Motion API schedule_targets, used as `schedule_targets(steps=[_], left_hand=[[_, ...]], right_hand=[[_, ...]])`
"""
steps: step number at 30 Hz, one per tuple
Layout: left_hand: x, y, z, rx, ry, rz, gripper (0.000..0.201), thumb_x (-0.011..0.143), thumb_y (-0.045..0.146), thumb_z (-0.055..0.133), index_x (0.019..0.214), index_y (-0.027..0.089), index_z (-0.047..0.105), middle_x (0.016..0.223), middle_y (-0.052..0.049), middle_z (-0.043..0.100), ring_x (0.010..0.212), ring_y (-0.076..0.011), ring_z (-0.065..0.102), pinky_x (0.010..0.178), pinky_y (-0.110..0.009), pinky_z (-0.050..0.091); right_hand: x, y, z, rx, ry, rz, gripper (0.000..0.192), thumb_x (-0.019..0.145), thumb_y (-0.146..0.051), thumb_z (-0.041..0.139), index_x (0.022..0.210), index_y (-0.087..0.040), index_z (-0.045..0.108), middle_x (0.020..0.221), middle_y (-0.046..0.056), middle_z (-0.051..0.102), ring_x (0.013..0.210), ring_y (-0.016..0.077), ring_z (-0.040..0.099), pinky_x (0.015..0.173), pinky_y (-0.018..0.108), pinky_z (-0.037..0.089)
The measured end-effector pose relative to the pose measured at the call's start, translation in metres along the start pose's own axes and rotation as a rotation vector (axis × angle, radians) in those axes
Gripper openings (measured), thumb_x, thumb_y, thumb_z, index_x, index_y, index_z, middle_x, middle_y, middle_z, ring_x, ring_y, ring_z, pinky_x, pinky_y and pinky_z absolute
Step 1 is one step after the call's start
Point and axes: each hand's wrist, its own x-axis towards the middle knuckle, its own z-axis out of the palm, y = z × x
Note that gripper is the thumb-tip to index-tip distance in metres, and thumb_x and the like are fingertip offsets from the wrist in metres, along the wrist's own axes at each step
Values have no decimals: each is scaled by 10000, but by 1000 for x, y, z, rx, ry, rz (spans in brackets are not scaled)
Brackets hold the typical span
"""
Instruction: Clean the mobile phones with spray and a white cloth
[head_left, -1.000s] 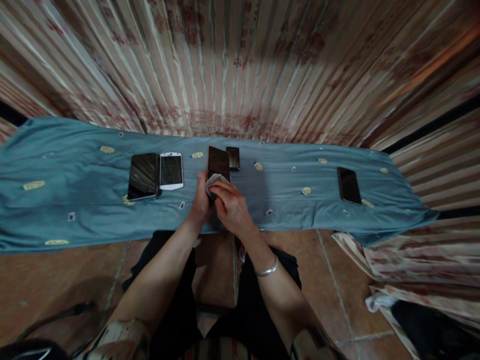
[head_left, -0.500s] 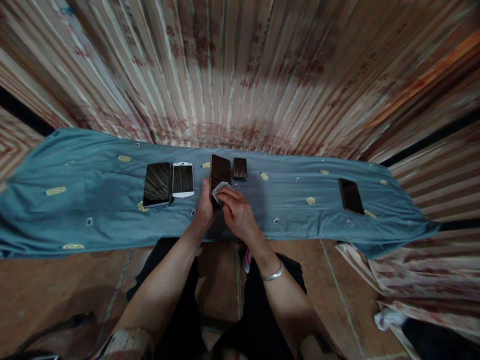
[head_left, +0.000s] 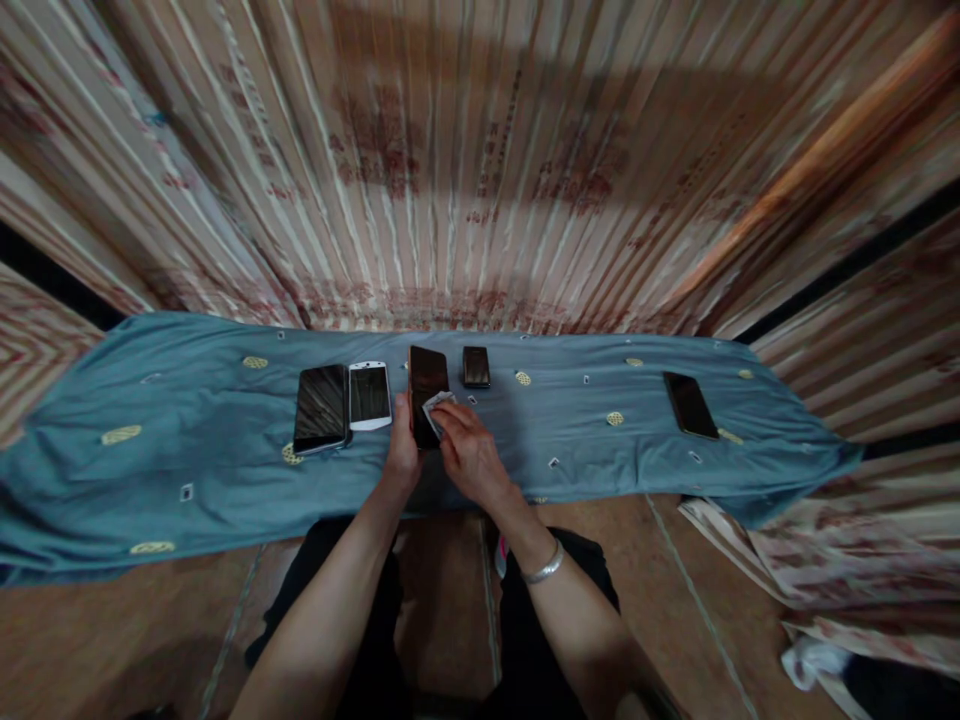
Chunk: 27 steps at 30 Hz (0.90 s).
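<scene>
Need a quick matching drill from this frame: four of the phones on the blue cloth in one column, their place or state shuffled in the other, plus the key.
Things:
1. white phone
2. small black phone
3. large dark phone
4. lone black phone

Places:
A. far right of the blue cloth, apart from the rest
B. leftmost in the row
C. just right of the phone held by the left hand
D. between two dark phones

Pairs: 1-D, 2-C, 3-B, 4-A

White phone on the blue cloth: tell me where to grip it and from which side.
Grip the white phone across its two long edges, coming from above at its near short end. It lies flat, screen up, with the large dark phone close along its left edge, so there is little room for fingers there.
</scene>
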Motion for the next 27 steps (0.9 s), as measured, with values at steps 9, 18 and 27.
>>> schedule_targets(steps=[9,18,27], left_hand=[[0,-5,-5,14,11,1,507,895,644,588,1105,209,739,1159,-68,774,1288,-256,627,1110,-381,474],[3,-6,-8,-2,30,-4,479,883,630,611,1082,208,720,1127,-54,779,1248,-247,652,1093,-372,491],[6,-2,-14,0,87,9,475,880,633,627,1061,204,716,1055,-50,785,1147,-248,701,1022,-382,541]], right_hand=[[4,5,11,-53,36,65,525,901,-73,477,1401,-152,612,1433,187,617,1392,289,545,1189,523,465],[4,4,11,-60,32,56,517,873,-37,468,1352,-127,641,1365,193,663,1341,280,587,1178,510,479],[0,1,12,-29,39,21,480,883,-45,458,1298,-152,675,1318,150,695,1272,253,629,1134,458,522]])
